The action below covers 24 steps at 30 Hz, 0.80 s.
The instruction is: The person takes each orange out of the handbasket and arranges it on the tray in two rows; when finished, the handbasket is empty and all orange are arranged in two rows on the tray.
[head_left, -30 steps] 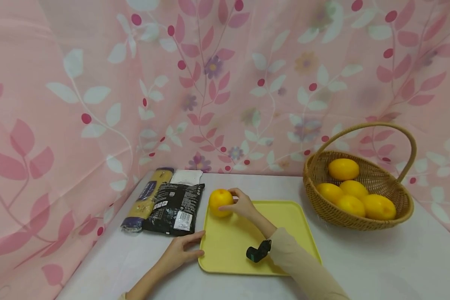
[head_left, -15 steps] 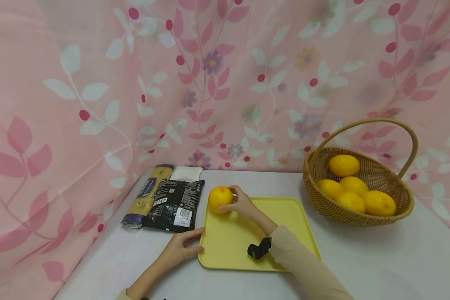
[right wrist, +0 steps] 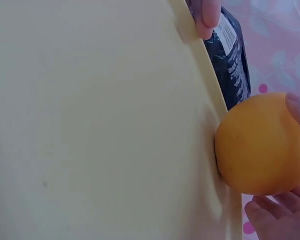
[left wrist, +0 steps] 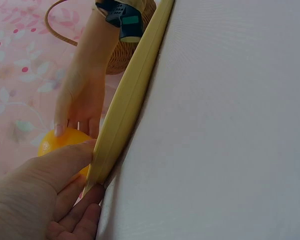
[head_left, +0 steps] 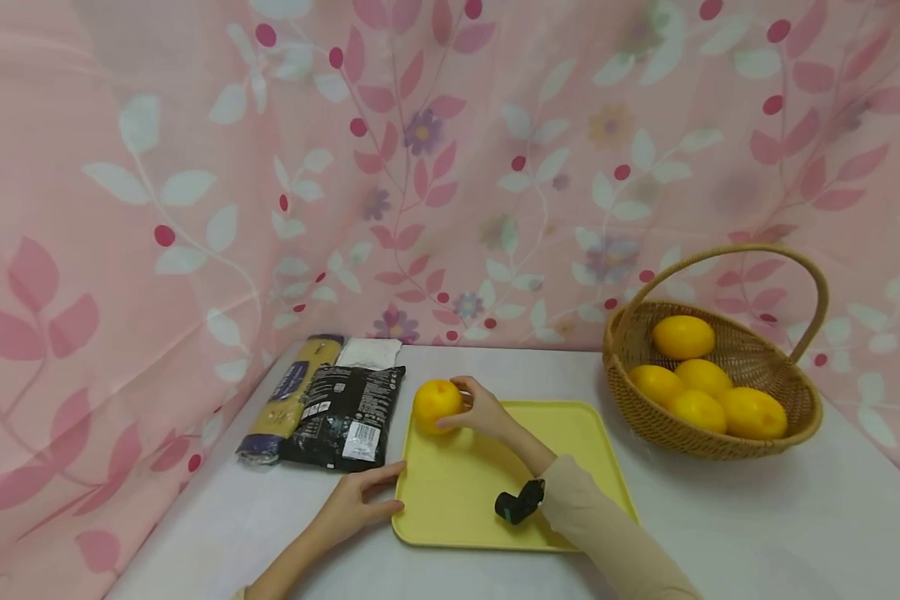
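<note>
An orange sits at the far left corner of the yellow tray, against its rim. My right hand holds the orange from the right. Seen in the right wrist view, the thumb and fingers curl round opposite sides of the orange. My left hand is at the tray's left edge. The left wrist view has that hand with one digit on the rim of the tray and other fingers curled low beside its corner. The exact contact of these lower fingers is partly hidden.
A wicker basket with several oranges stands at the right, its handle arching high. Left of the tray lie a black packet, a yellow and purple packet and a white packet. A pink floral curtain hangs behind.
The head view has shifted slightly. Both hands, the orange and the tray keep nearly the same places relative to each other.
</note>
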Each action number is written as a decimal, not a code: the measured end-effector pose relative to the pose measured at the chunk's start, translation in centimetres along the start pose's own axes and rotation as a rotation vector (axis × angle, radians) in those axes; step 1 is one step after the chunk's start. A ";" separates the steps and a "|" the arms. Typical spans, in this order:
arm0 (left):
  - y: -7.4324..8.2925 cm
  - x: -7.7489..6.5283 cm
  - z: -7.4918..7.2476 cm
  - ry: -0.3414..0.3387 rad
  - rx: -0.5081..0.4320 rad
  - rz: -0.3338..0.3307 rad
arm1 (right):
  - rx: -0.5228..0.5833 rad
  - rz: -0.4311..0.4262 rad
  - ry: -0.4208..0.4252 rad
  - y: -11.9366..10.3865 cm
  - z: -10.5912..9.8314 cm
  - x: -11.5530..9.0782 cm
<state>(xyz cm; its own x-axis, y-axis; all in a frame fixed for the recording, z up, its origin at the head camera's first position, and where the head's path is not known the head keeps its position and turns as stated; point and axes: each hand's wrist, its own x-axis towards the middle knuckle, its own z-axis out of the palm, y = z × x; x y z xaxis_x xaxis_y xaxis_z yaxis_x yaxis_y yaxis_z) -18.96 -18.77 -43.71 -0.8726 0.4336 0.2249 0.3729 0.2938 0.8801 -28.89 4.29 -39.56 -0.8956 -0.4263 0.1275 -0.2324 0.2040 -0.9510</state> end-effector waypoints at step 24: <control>-2.8 0.4 0.0 -0.020 -0.014 -0.025 | -0.180 -0.254 -0.064 -9.3 -15.1 -7.6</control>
<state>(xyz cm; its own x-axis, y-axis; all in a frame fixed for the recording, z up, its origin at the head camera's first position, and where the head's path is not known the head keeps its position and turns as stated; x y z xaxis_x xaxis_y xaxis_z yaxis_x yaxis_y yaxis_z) -20.32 -19.44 -46.10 -0.8752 0.4430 0.1943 0.3461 0.2928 0.8913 -25.67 18.91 -27.48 -0.7760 -0.5367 0.3314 -0.5144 0.2344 -0.8249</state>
